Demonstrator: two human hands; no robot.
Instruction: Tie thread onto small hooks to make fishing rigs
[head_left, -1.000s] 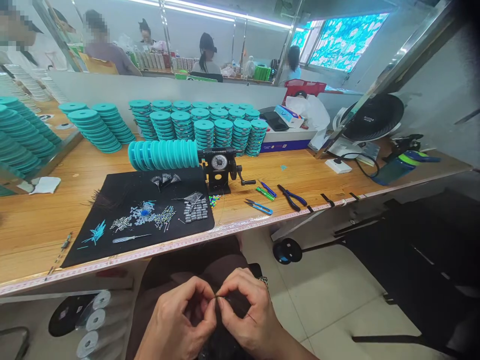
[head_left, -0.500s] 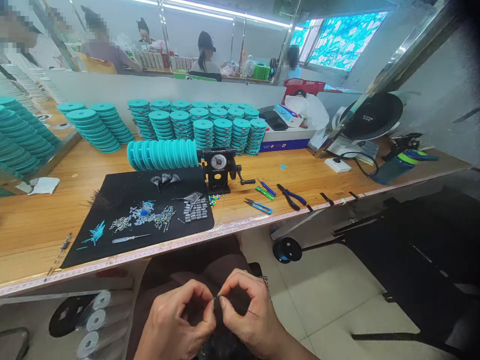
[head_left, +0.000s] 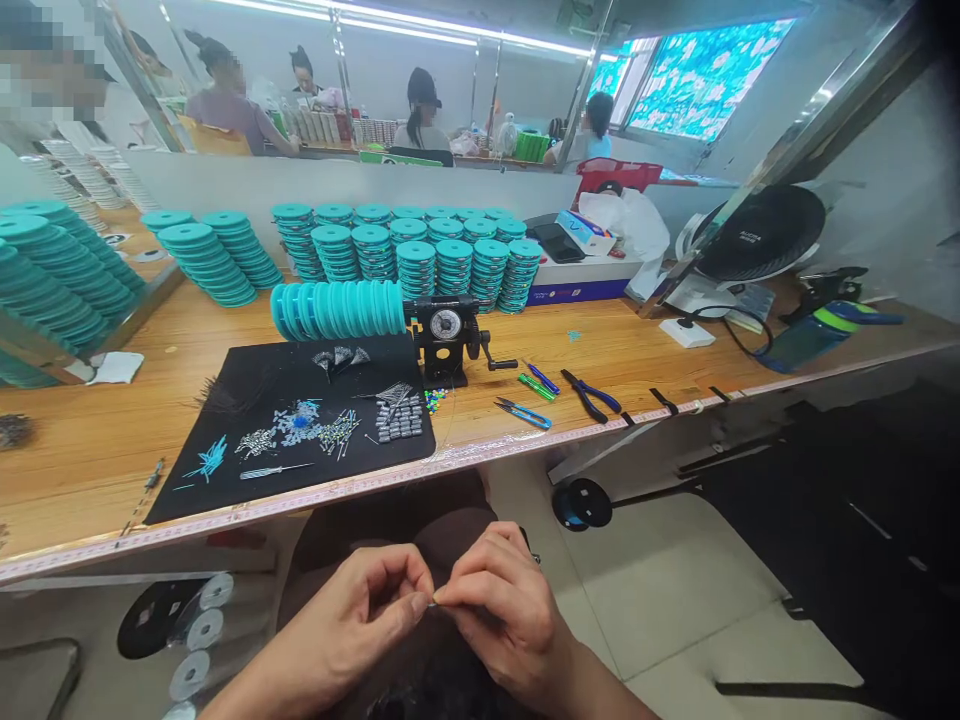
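My left hand (head_left: 358, 622) and my right hand (head_left: 511, 607) meet fingertip to fingertip above my lap, below the table edge. Each one is pinched closed on something tiny between them that I cannot make out. Beyond them a black mat (head_left: 259, 400) lies on the table. It carries a pile of light-blue thin tubes (head_left: 213, 458), a screwdriver (head_left: 274, 471), small metal parts (head_left: 256, 442), a heap of clear pieces (head_left: 297, 420) and rows of grey weights (head_left: 400, 418). Behind the mat stands a black hand-cranked winder (head_left: 444, 340) with turquoise spools (head_left: 337, 310) on its shaft.
Stacks of turquoise spools (head_left: 416, 268) line the table's back. To the right lie blue thread snips (head_left: 523, 412), pliers (head_left: 591, 395) and green and blue pens (head_left: 536, 386). A bottle (head_left: 814, 335) and a fan (head_left: 761, 235) are farther right. Several people sit behind the partition.
My right hand's fingers have turned over and folded closer together, while my left fingers have flattened from a ring shape. The view has shifted slightly, moving the table rightward in the picture.
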